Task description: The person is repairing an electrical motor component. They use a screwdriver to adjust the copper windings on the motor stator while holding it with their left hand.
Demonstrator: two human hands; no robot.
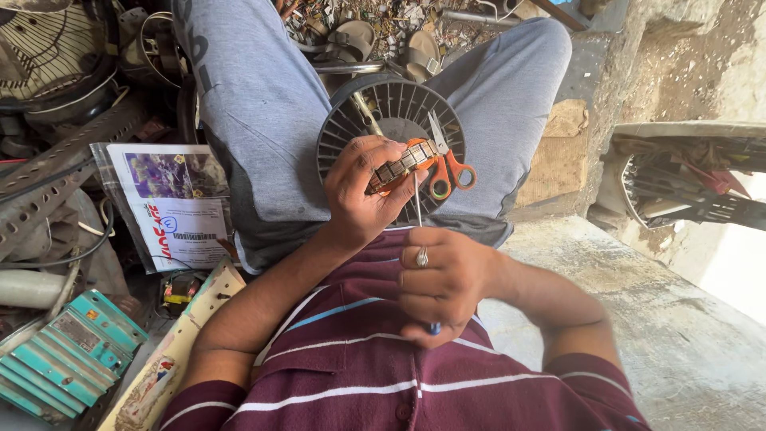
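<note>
Fan guard (375,108): dark, round, ribbed; in lap between grey-trousered knees
Left hand (359,191): fingers curled round motor core, gripping it
Right hand (443,283): at 5 o'clock from left hand; fist closed on screwdriver, ring on one finger
Scissors (447,164): orange handles; on guard, 3 o'clock of core
Core (399,166): laminated metal; over guard centre
Screwdriver (417,199): thin shaft upright; tip at core

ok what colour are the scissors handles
Orange: the scissors lie on the black fan guard; head view shows them best.

Scissors (447,164) lie on the fan grille (363,108), between the knees.
</note>
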